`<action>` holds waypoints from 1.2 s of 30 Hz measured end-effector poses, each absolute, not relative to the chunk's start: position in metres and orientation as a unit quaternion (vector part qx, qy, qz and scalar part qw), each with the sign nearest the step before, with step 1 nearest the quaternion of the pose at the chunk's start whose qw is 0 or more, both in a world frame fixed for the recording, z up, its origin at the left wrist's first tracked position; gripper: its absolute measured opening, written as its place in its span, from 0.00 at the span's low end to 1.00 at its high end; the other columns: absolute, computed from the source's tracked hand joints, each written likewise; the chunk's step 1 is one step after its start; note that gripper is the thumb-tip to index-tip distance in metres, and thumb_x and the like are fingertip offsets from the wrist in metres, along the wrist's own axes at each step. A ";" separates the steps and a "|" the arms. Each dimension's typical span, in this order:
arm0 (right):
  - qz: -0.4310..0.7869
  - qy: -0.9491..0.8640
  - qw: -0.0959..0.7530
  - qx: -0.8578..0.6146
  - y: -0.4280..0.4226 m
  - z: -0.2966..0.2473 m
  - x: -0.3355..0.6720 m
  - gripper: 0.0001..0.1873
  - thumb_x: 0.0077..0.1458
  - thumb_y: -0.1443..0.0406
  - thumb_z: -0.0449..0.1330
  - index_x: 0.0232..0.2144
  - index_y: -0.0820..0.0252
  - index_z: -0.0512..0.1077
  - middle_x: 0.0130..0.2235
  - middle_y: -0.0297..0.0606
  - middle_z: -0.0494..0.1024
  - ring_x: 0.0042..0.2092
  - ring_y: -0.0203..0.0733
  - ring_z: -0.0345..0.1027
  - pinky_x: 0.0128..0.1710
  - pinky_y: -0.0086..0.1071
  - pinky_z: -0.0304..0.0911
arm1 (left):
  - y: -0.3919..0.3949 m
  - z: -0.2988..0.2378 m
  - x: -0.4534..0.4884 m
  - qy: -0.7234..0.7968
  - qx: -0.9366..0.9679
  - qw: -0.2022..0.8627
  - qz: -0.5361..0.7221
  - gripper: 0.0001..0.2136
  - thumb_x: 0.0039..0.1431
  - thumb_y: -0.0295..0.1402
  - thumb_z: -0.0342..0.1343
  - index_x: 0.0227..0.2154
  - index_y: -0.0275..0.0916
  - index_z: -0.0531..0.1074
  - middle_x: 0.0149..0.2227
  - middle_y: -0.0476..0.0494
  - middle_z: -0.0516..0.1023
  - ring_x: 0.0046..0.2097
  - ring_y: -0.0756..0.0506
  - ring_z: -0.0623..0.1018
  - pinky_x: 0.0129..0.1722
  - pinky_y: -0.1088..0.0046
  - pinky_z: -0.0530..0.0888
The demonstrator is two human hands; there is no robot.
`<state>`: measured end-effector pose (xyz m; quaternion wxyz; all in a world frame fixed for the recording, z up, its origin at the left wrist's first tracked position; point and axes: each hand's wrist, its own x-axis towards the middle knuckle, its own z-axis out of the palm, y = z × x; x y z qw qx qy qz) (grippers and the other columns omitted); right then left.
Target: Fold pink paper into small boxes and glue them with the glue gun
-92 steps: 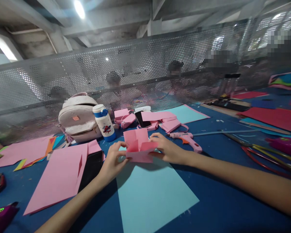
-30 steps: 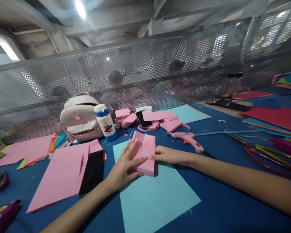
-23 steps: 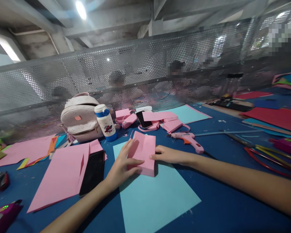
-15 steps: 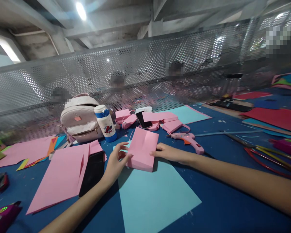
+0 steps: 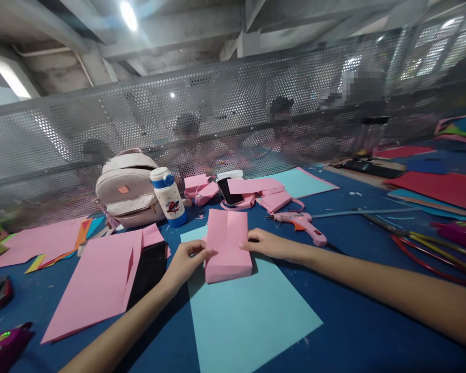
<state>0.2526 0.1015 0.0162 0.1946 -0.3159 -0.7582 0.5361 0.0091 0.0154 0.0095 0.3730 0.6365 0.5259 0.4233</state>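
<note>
A folded pink paper box, flat-faced with a creased front and a folded bottom edge, is held over a light blue paper sheet. My left hand grips its left side, thumb on the front face and the other fingers curled at the edge. On the right side, my right hand pinches it with the thumb in front; the fingers behind are partly hidden. Just right of that hand lies a pink glue gun with an orange trigger. Small pink paper bags lie beyond the box.
To the left are folded pink sheets beside a black phone-like slab. A white bottle and a pale backpack stand behind. Scissors lie on the right. A perforated metal screen crosses the back, with people beyond.
The pink paper box has turned to sit straighter and come slightly nearer to me. My left fingers have closed more tightly on its side. My right hand has barely moved.
</note>
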 end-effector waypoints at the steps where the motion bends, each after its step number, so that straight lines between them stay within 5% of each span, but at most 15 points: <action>1: 0.535 -0.754 0.203 -0.322 0.102 0.016 0.253 0.26 0.47 0.46 0.65 0.30 0.65 0.77 0.35 0.39 0.80 0.40 0.49 0.71 0.41 0.36 0.63 | 0.015 0.011 0.010 0.520 0.647 0.371 0.417 0.14 0.55 0.44 0.62 0.30 0.36 0.78 0.31 0.46 0.80 0.37 0.44 0.78 0.40 0.71 0.72; 5: 0.535 -0.735 0.238 -0.341 0.104 0.019 0.254 0.28 0.49 0.45 0.63 0.37 0.65 0.78 0.40 0.41 0.80 0.43 0.49 0.71 0.43 0.37 0.63 | 0.012 0.014 0.011 0.490 0.692 0.360 0.389 0.20 0.50 0.35 0.67 0.48 0.40 0.77 0.52 0.41 0.79 0.55 0.38 0.75 0.58 0.61 0.68; 10: 0.541 -0.720 0.260 -0.349 0.105 0.022 0.257 0.29 0.48 0.46 0.64 0.40 0.65 0.77 0.44 0.43 0.80 0.46 0.50 0.70 0.46 0.39 0.63 | 0.010 0.009 0.009 0.490 0.720 0.337 0.358 0.21 0.48 0.32 0.69 0.47 0.42 0.78 0.51 0.41 0.79 0.56 0.36 0.74 0.66 0.50 0.55; 16: 0.547 -0.711 0.268 -0.352 0.105 0.022 0.257 0.27 0.48 0.48 0.65 0.41 0.63 0.77 0.44 0.42 0.80 0.48 0.51 0.70 0.49 0.40 0.62 | 0.009 0.006 0.012 0.447 0.681 0.430 0.389 0.37 0.47 0.33 0.70 0.61 0.38 0.63 0.43 0.40 0.77 0.46 0.41 0.77 0.53 0.59 0.71; 21: 0.533 -0.707 0.280 -0.372 0.101 0.021 0.256 0.26 0.47 0.47 0.66 0.38 0.63 0.78 0.43 0.41 0.80 0.49 0.53 0.69 0.50 0.41 0.62 | 0.005 0.009 0.017 0.417 0.669 0.498 0.362 0.33 0.46 0.39 0.72 0.55 0.37 0.68 0.42 0.41 0.76 0.44 0.43 0.76 0.47 0.65 0.72; 25: 0.531 -0.700 0.283 -0.385 0.098 0.022 0.255 0.27 0.45 0.47 0.67 0.38 0.63 0.78 0.43 0.42 0.79 0.51 0.54 0.68 0.52 0.41 0.61 | 0.000 0.009 0.022 0.489 0.689 0.416 0.337 0.23 0.41 0.39 0.74 0.41 0.37 0.75 0.38 0.45 0.75 0.41 0.45 0.72 0.42 0.71 0.70; 29: 0.543 -0.691 0.278 -0.387 0.097 0.023 0.255 0.28 0.44 0.47 0.67 0.38 0.63 0.78 0.44 0.42 0.79 0.51 0.54 0.69 0.51 0.42 0.62 | 0.000 0.011 0.025 0.466 0.626 0.508 0.364 0.15 0.43 0.37 0.72 0.29 0.35 0.74 0.30 0.49 0.74 0.32 0.50 0.71 0.34 0.76 0.68; 36: 0.555 -0.692 0.282 -0.365 0.103 0.019 0.255 0.28 0.43 0.46 0.67 0.36 0.63 0.78 0.41 0.42 0.80 0.47 0.53 0.71 0.49 0.42 0.64 | 0.004 0.007 0.024 0.435 0.587 0.565 0.384 0.16 0.43 0.40 0.72 0.28 0.34 0.76 0.26 0.47 0.77 0.27 0.50 0.75 0.32 0.74 0.72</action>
